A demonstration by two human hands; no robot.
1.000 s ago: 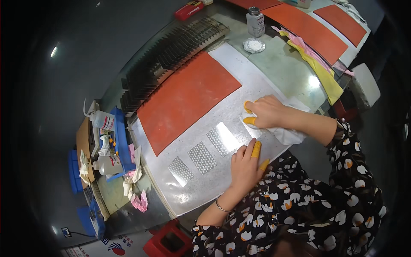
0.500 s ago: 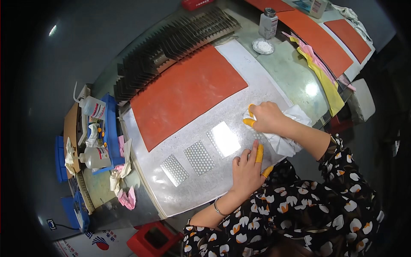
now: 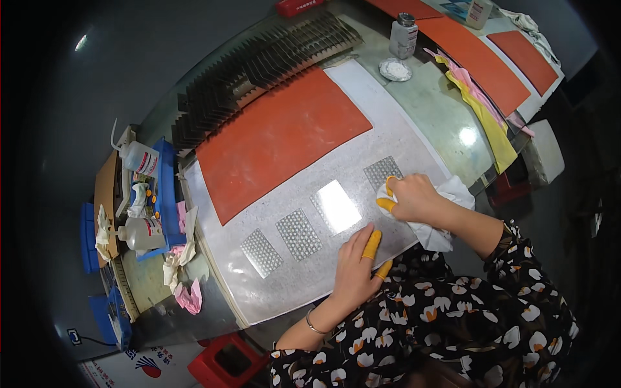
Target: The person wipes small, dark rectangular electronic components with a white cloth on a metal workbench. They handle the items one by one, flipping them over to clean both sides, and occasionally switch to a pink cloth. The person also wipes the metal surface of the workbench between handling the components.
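Note:
My right hand [image 3: 415, 198], with yellow finger cots on two digits, is closed on a bunched white cloth [image 3: 432, 238]. Beneath its fingertips lies a dotted rectangular plate [image 3: 381, 170], whose near part is hidden by the hand and cloth. My left hand [image 3: 354, 270], also wearing two yellow finger cots, rests with fingers stretched out on the grey-white sheet [image 3: 291, 294] and holds nothing. Beyond its fingertips is a second plate [image 3: 337, 208], glaring with reflected light. Two more dotted plates, a middle one [image 3: 299, 235] and a left one [image 3: 262, 253], lie further left in the row.
An orange-red mat [image 3: 281, 139] lies beyond the plates, before a dark finned rack [image 3: 259, 71]. At left, a blue tray [image 3: 167, 194] and plastic bottles [image 3: 143, 234] stand near crumpled tissues. A pump bottle [image 3: 403, 35] and dish of white material [image 3: 395, 70] sit far right.
My right hand has moved slightly nearer with the cloth, exposing the far part of the right-hand plate. My left hand has drawn left and nearer, away from the right hand.

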